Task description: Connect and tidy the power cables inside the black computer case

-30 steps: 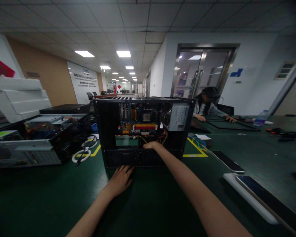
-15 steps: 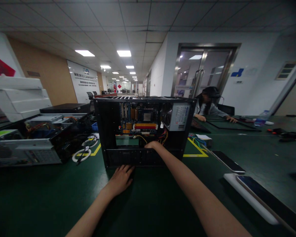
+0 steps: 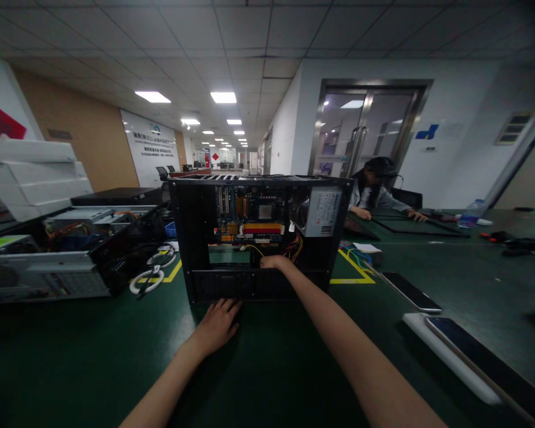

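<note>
A black computer case [image 3: 218,285] stands upright with its side off, facing me. Inside it are a motherboard [image 3: 264,211] with red and yellow memory slots and, at upper right, a silver power supply [image 3: 324,212]. Thin cables [image 3: 298,246] hang below the power supply. My left hand [image 3: 218,324] lies flat on the table, its spread fingertips against the case's lower edge. My right hand [image 3: 274,262] reaches into the lower opening, fingers curled beside a dark boxy part. Whatever it grips is hidden.
An opened second computer case [image 3: 66,273] and coiled white cable [image 3: 147,280] lie left. To the right are phones [image 3: 412,291], a white slab [image 3: 448,356], coloured wires [image 3: 356,255] and a water bottle [image 3: 471,214]. A co-worker [image 3: 377,193] sits across the green table.
My right hand has shifted slightly up and left inside the case. My left hand rests in the same place, and the view has moved very little.
</note>
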`<state>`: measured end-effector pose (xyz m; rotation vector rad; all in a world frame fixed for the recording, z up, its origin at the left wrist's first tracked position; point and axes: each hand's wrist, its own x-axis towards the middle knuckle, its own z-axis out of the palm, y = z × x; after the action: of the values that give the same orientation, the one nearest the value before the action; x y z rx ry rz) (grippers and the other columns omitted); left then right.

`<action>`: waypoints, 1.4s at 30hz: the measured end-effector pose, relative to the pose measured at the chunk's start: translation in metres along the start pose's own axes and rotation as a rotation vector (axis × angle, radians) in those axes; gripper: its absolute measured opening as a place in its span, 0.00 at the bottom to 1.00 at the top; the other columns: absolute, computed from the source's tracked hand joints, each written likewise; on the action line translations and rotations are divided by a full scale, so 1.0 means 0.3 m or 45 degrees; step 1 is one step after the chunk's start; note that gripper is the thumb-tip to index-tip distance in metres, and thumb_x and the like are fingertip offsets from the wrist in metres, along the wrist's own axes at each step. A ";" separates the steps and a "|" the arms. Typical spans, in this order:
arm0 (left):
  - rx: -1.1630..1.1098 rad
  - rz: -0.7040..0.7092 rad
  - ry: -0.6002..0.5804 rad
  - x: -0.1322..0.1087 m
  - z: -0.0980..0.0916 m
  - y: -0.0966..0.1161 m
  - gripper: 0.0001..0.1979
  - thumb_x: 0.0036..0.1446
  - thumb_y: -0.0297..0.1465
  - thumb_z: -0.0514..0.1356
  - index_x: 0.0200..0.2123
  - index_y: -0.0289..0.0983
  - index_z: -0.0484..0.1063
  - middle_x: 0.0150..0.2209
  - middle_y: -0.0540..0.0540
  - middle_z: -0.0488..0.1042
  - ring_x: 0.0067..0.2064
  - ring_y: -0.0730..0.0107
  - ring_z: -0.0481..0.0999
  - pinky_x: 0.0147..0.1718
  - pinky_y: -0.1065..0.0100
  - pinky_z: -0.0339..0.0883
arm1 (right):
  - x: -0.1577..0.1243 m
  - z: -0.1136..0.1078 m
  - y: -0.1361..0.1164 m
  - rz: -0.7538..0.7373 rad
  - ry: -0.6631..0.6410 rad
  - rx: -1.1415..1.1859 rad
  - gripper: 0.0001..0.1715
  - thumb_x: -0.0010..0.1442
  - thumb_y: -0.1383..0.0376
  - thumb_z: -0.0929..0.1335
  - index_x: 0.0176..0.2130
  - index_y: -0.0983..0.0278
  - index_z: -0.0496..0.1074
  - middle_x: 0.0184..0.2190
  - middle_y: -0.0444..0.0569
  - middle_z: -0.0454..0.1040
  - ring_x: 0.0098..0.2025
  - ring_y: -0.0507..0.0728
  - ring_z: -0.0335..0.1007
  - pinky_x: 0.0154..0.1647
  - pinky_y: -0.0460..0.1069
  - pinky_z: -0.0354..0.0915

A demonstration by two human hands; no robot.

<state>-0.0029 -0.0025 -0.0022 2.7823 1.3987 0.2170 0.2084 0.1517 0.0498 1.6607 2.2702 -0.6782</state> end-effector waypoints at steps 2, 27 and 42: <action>-0.004 -0.001 -0.005 0.000 0.000 -0.001 0.26 0.52 0.32 0.50 0.56 0.43 0.50 0.54 0.46 0.57 0.54 0.59 0.55 0.50 0.57 0.51 | 0.003 0.002 0.004 -0.031 0.025 0.025 0.20 0.46 0.67 0.65 0.42 0.69 0.70 0.38 0.53 0.73 0.33 0.55 0.70 0.31 0.45 0.63; -0.025 -0.018 -0.035 -0.006 -0.028 0.016 0.26 0.51 0.31 0.50 0.55 0.42 0.52 0.54 0.46 0.57 0.54 0.60 0.55 0.50 0.58 0.51 | -0.098 -0.005 -0.040 -0.018 0.382 0.960 0.03 0.46 0.73 0.63 0.24 0.68 0.65 0.14 0.40 0.65 0.15 0.45 0.57 0.18 0.39 0.54; -0.004 -0.006 -0.019 -0.005 -0.018 0.004 0.26 0.51 0.32 0.50 0.55 0.42 0.52 0.54 0.45 0.58 0.53 0.59 0.56 0.50 0.57 0.51 | -0.121 -0.038 0.024 0.060 0.065 2.112 0.15 0.57 0.79 0.52 0.41 0.74 0.60 0.27 0.54 0.72 0.27 0.52 0.71 0.37 0.51 0.65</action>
<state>-0.0034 -0.0046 0.0031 2.7717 1.4006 0.1975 0.2278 0.1291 0.0746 2.0458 1.4182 -2.9433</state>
